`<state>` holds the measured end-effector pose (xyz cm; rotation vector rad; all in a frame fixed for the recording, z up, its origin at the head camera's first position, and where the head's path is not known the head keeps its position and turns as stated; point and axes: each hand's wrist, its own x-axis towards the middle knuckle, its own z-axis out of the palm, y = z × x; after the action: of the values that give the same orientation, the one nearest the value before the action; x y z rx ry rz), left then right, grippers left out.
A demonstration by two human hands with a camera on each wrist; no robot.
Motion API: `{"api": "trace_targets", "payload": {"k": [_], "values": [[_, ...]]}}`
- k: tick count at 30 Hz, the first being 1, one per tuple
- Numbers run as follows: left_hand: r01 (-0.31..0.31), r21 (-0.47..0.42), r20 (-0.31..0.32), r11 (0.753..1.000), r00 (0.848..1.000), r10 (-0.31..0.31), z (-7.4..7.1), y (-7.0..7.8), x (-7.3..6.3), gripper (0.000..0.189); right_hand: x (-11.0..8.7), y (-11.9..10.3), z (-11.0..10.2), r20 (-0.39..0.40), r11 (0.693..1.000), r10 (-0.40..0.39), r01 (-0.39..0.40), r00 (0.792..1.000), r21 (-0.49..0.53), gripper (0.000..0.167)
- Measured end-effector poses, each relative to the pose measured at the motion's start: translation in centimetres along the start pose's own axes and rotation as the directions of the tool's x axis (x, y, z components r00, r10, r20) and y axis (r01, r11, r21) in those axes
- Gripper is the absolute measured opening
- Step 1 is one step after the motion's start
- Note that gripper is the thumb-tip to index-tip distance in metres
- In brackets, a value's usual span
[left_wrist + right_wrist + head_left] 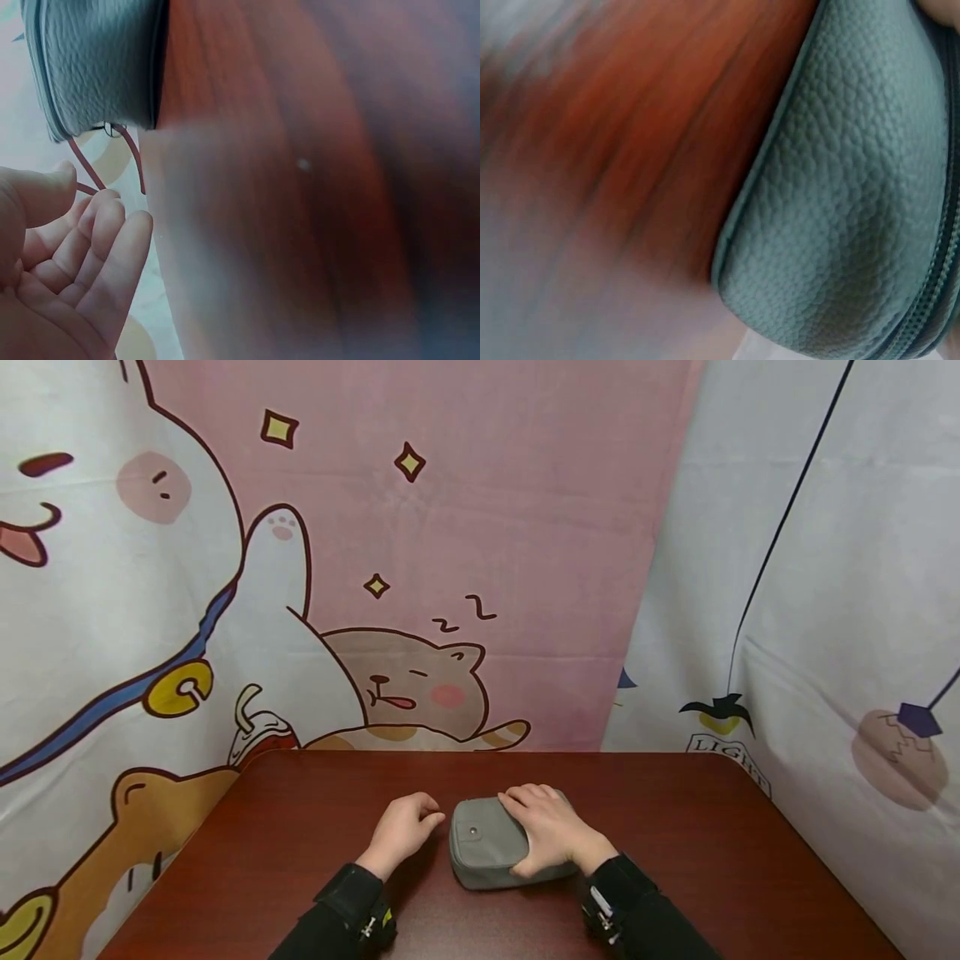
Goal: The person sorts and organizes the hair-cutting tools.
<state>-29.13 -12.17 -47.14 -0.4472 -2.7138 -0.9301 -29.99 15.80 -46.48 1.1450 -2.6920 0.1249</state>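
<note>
A grey-green zippered pouch [486,842] with pebbled, leather-like sides and a small snap on its top lies on the table. My right hand [551,828] holds it from above at its right part, thumb on the near side and fingers across the top toward the far edge. To the pouch's left, my left hand [402,832] hovers a short way apart with loosely curled fingers and nothing visible between them. In the left wrist view, a small metal ring [112,130] shows at the end of the pouch, above the left fingertips. The right wrist view shows the zipper [930,292] along the pouch's side.
The reddish-brown wooden table [300,835] has its far edge against a hanging cloth [540,568] printed with cartoon animals. Another pale printed cloth [840,568] hangs along the right side.
</note>
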Motion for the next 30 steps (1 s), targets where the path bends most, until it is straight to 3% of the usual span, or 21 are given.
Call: {"api": "trace_targets", "payload": {"k": [9, 20, 30], "values": [[-0.012, 0.017, 0.012, 1.0, 1.0, 0.011, -0.8, 0.3, -1.6, 0.014, 0.9, -0.4, 0.1, -0.009, 0.998, 0.064, -0.065, 0.998, -0.017, 0.104], [-0.012, 0.013, 0.034, 1.0, 0.999, 0.012, -1.2, 1.0, -2.9, 0.015, 2.2, -0.3, 0.0, 0.011, 0.996, 0.088, -0.088, 0.996, -0.003, 0.104], [-0.024, 0.011, 0.033, 1.0, 0.999, 0.024, -1.3, 1.5, -3.3, 0.015, 3.0, -0.1, 0.2, -0.002, 0.994, 0.106, -0.106, 0.994, 0.021, 0.104]]}}
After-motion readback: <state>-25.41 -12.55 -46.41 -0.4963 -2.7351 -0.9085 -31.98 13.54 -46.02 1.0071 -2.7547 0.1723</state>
